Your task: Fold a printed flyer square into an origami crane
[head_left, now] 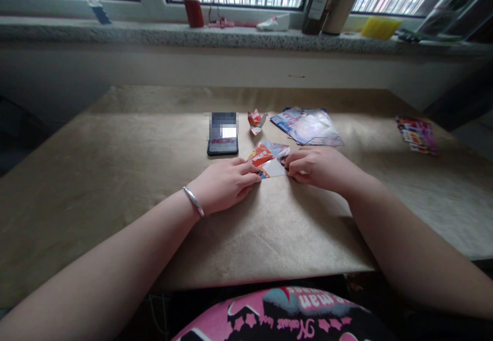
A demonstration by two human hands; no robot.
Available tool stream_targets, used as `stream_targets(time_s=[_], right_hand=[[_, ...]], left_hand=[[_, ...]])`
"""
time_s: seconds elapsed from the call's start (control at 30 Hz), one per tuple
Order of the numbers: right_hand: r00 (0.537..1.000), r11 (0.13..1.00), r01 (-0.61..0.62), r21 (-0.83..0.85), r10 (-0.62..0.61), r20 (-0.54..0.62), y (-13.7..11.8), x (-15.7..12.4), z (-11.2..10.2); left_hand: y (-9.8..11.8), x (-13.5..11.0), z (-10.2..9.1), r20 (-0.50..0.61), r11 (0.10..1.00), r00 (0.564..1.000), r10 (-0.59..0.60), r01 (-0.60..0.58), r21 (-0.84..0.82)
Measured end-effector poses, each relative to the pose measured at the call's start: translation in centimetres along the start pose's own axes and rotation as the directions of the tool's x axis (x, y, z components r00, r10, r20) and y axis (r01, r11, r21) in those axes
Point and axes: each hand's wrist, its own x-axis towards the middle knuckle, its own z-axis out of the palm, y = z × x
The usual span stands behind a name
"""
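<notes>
A folded piece of printed glossy paper (274,166), orange, white and pale blue, lies on the table before me. My left hand (231,182), with a silver bangle (193,201) at the wrist, holds its left edge, fingers together and pressed down near the lower corner. At the right edge, my right hand (311,167) has its fingers curled and pinches the paper; the thumb is partly hidden. Just beyond the paper stands a small folded red and white paper figure (256,121). To the left of that figure lies a dark phone (223,146), its screen blurred.
Several printed sheets (308,124) lie stacked behind my right hand. Further right is another pile of colourful printed paper (416,135). A stone windowsill (154,34) behind the table (96,176) bears a red container (193,12), a dark bottle (319,4) and a yellow object (380,27).
</notes>
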Motion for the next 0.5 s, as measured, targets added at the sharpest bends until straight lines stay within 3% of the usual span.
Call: stream_targets(time_s=[0.5], right_hand=[[0.999, 0.999, -0.033, 0.028, 0.032, 0.022, 0.32, -0.38, -0.15]], left_hand=[[-0.11, -0.02, 0.23, -0.016, 1.000, 1.000, 0.016, -0.016, 0.008]])
